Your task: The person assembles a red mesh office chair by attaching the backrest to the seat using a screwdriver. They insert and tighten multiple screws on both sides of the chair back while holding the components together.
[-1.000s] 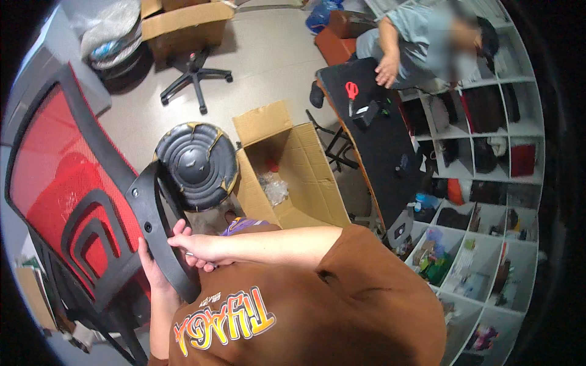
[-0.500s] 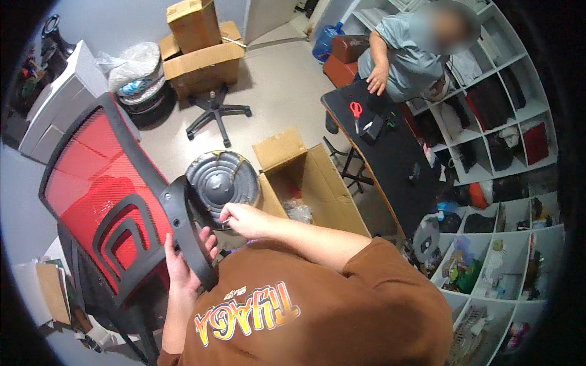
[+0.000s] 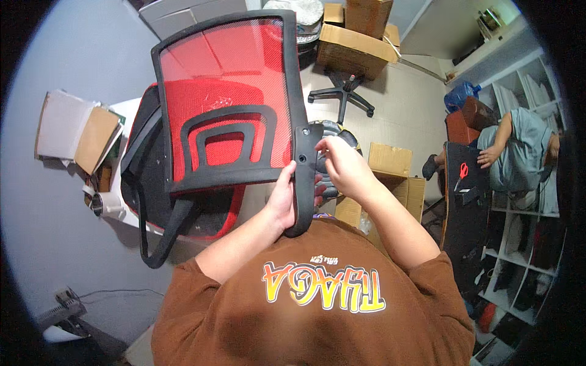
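A chair backrest [image 3: 256, 67] of red mesh in a black frame stands upright in front of me. A curved black armrest [image 3: 303, 201] runs down its right edge. Near its top sits a screw head [image 3: 306, 132], with a dark open hole [image 3: 302, 158] below. My left hand [image 3: 285, 195] is wrapped round the armrest, its thumb in front and fingertips showing behind. At the armrest's right edge, near the hole, my right hand [image 3: 345, 165] has curled, pinched fingers; whatever they hold is too small to make out. Behind the backrest is a red and black chair seat [image 3: 235, 213].
A black wheeled chair base [image 3: 343, 94] stands on the floor beyond, near cardboard boxes [image 3: 354, 49]. Another open cardboard box [image 3: 390, 160] is at my right. A person [image 3: 519, 149] sits by a black-topped table [image 3: 467, 226] holding red scissors [image 3: 463, 171]. White shelving [image 3: 510, 244] lines the right.
My view has turned left, bringing the backrest to the middle. My right hand has come up from beside the armrest to its upper edge; my left hand keeps its hold.
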### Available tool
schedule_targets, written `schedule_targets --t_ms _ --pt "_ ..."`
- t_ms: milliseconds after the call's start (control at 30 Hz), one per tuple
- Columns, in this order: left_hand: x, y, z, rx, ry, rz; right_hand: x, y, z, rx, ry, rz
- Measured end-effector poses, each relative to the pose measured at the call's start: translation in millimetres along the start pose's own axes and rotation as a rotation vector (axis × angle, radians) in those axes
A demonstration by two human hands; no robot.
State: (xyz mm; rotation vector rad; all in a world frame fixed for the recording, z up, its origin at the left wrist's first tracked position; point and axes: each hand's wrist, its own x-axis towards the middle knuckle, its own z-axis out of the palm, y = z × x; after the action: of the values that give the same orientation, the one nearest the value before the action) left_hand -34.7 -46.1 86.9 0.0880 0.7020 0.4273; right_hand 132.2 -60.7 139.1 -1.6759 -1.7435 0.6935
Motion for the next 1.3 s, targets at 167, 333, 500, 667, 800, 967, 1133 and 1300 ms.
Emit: schedule_targets --t_ms 167,333,500,667,800,967,1133,1300 --pt "-1.5 -4.4 13.4 0.005 0.051 -0.001 9.6 7.6 22.5 -0.159 0.012 -0.184" --pt "10.2 -2.9 -11.9 -0.022 -0.123 -0.034 14.0 18.9 34.8 -0.272 0.047 -0.311" --pt "1.6 0.9 0.8 -0.073 -0.002 -0.028 14.4 12.2 36.0 -0.326 -0.04 -0.345" --pt "10.6 -2.1 -8.5 -0.034 -0.026 0.013 12.6 20.7 34.0 -0.212 -0.002 -0.349" --pt "13.8 1.4 -9.1 0.031 0.038 0.11 17.1 39.6 56.7 -0.07 0.162 -0.368" --pt "6.4 4.5 -10.3 -0.019 0.116 0.093 14.7 33.2 60.8 0.064 0.249 -0.281" --pt "11.6 2.3 4.6 -0.039 0.098 0.072 14.4 36.6 49.5 0.035 0.136 -0.115" --pt "0.0 10.5 -6.2 -0.113 -0.043 -0.04 14.7 18.7 50.0 0.054 0.084 -0.007"
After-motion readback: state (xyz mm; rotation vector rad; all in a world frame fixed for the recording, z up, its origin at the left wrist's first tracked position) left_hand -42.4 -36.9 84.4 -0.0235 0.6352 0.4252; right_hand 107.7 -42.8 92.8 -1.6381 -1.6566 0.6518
